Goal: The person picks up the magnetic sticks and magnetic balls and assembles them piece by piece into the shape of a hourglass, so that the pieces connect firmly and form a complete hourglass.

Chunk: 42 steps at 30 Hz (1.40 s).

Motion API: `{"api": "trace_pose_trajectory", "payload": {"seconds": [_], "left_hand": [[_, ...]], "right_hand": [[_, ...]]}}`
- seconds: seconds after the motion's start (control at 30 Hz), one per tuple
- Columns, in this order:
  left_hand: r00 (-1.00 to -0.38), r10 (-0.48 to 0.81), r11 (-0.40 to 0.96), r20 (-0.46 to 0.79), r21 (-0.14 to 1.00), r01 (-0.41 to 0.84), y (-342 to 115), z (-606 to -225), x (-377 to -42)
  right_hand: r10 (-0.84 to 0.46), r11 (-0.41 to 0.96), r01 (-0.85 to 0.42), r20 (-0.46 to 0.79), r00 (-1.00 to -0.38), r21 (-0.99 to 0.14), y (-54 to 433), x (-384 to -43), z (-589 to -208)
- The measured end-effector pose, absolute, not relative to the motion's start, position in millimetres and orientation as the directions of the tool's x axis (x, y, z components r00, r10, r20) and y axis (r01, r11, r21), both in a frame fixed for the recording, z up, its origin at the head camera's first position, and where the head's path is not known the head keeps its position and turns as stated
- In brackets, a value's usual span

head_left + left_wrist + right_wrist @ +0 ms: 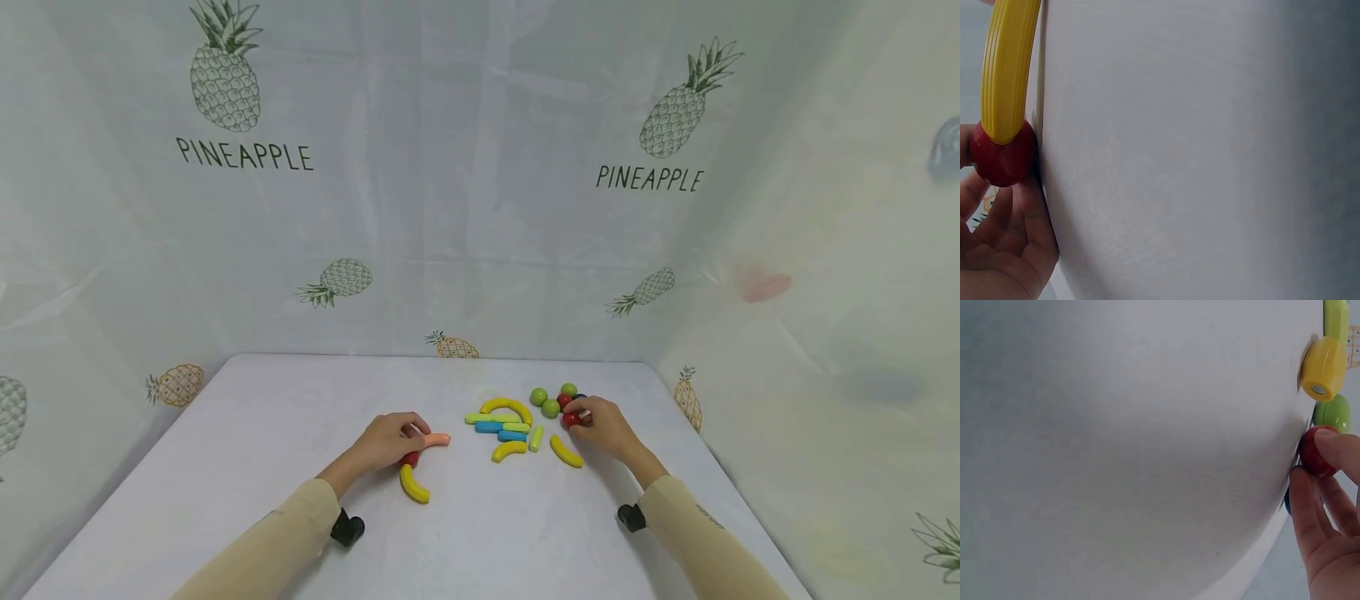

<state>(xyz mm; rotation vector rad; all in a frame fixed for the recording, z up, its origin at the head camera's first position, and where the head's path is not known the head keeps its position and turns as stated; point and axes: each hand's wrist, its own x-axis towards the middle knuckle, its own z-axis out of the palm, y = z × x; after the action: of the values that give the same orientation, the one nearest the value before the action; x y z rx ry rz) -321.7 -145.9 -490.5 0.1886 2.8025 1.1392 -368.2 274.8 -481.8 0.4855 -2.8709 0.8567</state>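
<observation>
In the head view my left hand [388, 438] is at a red ball [409, 458] on the table, gripping it between thumb and fingers. A yellow curved stick [1009, 69] touches that ball in the left wrist view. An orange stick [437, 439] lies by the left fingertips; its near end is hidden by the hand. On the right, my right hand [606, 428] pinches another red ball [1317, 451], thumb on one side and fingers on the other. Close beside it are a green ball [1333, 414] and a dark blue ball, mostly covered by the fingers.
Green balls [551, 408] and a red ball [565, 401] cluster beyond the right hand. Between the hands lie a yellow arch [506, 403], blue sticks [489, 427], lime sticks [536, 438] and yellow curved sticks [566, 452]. A pineapple-print curtain [465, 208] hangs behind the white table [480, 533].
</observation>
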Motion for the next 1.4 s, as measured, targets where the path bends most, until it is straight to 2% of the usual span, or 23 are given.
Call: {"api": "trace_pose_trajectory", "payload": {"seconds": [0.43, 0.77, 1.07, 1.4], "left_hand": [[-0.986, 0.151, 0.715, -0.063, 0.696, 0.065, -146, -487, -321], [-0.986, 0.156, 0.720, -0.059, 0.691, 0.073, -145, -487, -321], [-0.986, 0.146, 0.705, -0.075, 0.708, 0.051, -147, -490, -323], [-0.988, 0.140, 0.697, -0.071, 0.715, 0.047, -147, -491, -321]], "right_hand": [[-0.268, 0.791, -0.337, 0.206, -0.941, -0.510, 273, -364, -476], [-0.279, 0.742, -0.357, 0.223, -0.934, -0.567, 245, -356, -465], [-0.337, 0.692, -0.405, 0.229, -0.913, -0.597, 218, -349, -463], [-0.454, 0.604, -0.506, 0.256, -0.853, -0.616, 180, -340, -464]]}}
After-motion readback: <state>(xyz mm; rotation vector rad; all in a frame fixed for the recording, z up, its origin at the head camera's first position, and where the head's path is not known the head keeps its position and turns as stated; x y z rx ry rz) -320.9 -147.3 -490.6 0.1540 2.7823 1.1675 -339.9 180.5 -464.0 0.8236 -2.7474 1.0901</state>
